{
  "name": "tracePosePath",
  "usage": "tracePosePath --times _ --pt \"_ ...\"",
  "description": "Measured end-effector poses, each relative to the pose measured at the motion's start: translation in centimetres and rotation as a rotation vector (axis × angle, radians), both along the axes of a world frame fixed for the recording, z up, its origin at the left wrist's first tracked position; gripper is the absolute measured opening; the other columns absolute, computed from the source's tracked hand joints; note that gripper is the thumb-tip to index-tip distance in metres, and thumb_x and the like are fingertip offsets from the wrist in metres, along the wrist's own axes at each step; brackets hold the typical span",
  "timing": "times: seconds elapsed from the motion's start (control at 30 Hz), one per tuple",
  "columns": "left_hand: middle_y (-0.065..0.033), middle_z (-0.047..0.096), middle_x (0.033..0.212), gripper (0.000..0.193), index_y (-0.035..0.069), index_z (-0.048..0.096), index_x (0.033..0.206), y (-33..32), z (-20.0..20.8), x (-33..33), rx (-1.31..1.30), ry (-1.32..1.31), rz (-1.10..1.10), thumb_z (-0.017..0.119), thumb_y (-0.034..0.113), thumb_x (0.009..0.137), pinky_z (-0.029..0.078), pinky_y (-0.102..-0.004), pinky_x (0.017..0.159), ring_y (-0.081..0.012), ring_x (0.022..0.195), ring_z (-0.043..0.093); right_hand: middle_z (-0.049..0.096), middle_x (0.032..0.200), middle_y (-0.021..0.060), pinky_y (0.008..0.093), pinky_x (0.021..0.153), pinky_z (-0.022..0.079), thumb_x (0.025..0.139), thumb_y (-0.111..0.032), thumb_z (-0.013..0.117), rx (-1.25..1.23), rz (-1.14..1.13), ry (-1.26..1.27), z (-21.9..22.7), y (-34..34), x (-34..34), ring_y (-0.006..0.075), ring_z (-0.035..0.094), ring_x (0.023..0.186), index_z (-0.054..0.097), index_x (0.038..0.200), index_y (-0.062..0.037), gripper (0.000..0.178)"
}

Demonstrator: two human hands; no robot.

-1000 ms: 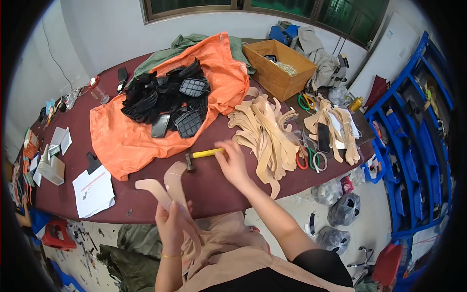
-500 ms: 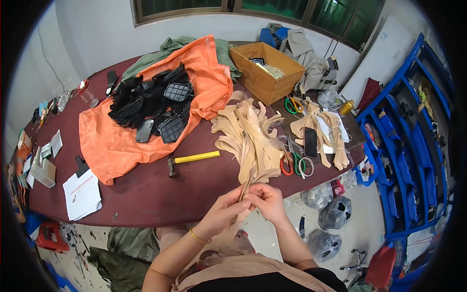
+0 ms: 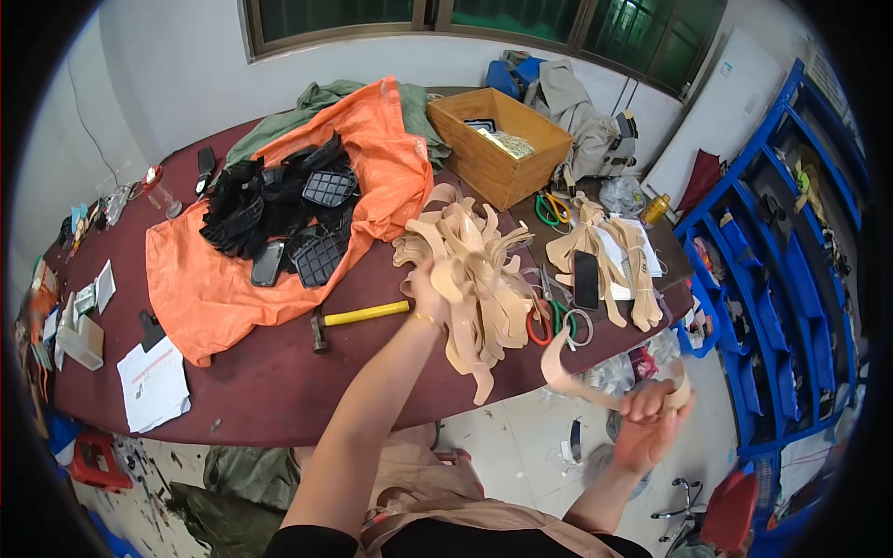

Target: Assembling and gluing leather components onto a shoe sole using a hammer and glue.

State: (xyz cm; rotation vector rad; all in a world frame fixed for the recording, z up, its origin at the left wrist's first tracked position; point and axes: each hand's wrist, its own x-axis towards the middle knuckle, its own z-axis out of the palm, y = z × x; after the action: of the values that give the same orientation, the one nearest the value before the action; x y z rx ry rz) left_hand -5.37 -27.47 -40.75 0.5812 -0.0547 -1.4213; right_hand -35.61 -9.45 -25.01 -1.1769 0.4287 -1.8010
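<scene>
A heap of curved beige strips [image 3: 484,302], thin and flexible like leather or lining, lies at the table's near middle. My left hand [image 3: 430,296] reaches into the left side of the heap; strips hide its fingers. Out past the table's front right edge, my right hand [image 3: 648,426] is closed on a loose beige strip [image 3: 569,379], which curls up on both sides of the fingers. Right of the heap lie red-and-green-handled scissors [image 3: 541,321] and a white ring [image 3: 579,330].
A yellow-handled hammer [image 3: 367,312] lies left of the heap. Behind are black pieces [image 3: 237,209] on an orange sack [image 3: 200,288] and a wooden box [image 3: 502,167]. Bundled strips [image 3: 635,270] and a phone [image 3: 586,279] sit right. A blue rack [image 3: 744,307] stands beyond.
My hands, together over the front edge before, have parted. The left went forward into the heap; the right swung right with a strip. The heap's near strips now hang looser.
</scene>
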Motion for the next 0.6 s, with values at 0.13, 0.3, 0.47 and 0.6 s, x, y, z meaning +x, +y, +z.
tracePosePath --times 0.13,0.3,0.47,0.6 --pt "-0.0176 0.060 0.104 0.032 -0.003 0.053 0.109 -1.3 0.3 3.6 0.077 -1.434 0.066 0.049 0.021 0.088 0.047 -0.0468 0.085 -0.0320 0.097 0.059 0.054 0.086 0.0128 0.0320 0.064 0.049 0.081 -0.024 0.063 -0.201 -0.274 0.635 2.2 -1.0 0.4 0.0208 0.053 0.084 0.056 0.104 0.0023 0.036" --pt "-0.0158 0.058 0.107 0.022 0.001 0.062 0.101 10.1 8.2 2.2 -0.182 -1.658 -0.561 0.059 0.016 0.086 0.046 -0.0365 0.087 -0.0237 0.099 0.056 0.054 0.097 0.0073 0.0184 0.052 0.046 0.084 0.004 0.057 0.239 -0.086 0.663 -0.3 -3.2 8.6 0.0088 0.056 0.067 0.061 0.098 0.0019 0.014" --pt "-0.0086 0.059 0.110 0.030 0.001 0.053 0.119 18.2 7.3 2.7 -0.114 -0.189 -0.232 0.053 0.019 0.095 0.051 -0.0332 0.079 -0.0177 0.096 0.060 0.058 0.095 0.0073 0.0201 0.052 0.052 0.086 0.000 0.061 0.595 0.601 0.413 -5.2 -3.5 19.3 0.0107 0.061 0.067 0.056 0.103 0.0020 0.018" --pt "-0.0031 0.061 0.093 0.022 0.003 0.060 0.109 18.9 6.9 6.9 0.008 -0.451 0.066 0.054 0.018 0.094 0.047 -0.0282 0.072 -0.0115 0.080 0.058 0.059 0.089 0.0060 0.0219 0.054 0.051 0.088 -0.006 0.062 0.666 0.814 0.322 -7.5 -3.1 23.1 0.0101 0.061 0.066 0.054 0.103 -0.0001 0.019"
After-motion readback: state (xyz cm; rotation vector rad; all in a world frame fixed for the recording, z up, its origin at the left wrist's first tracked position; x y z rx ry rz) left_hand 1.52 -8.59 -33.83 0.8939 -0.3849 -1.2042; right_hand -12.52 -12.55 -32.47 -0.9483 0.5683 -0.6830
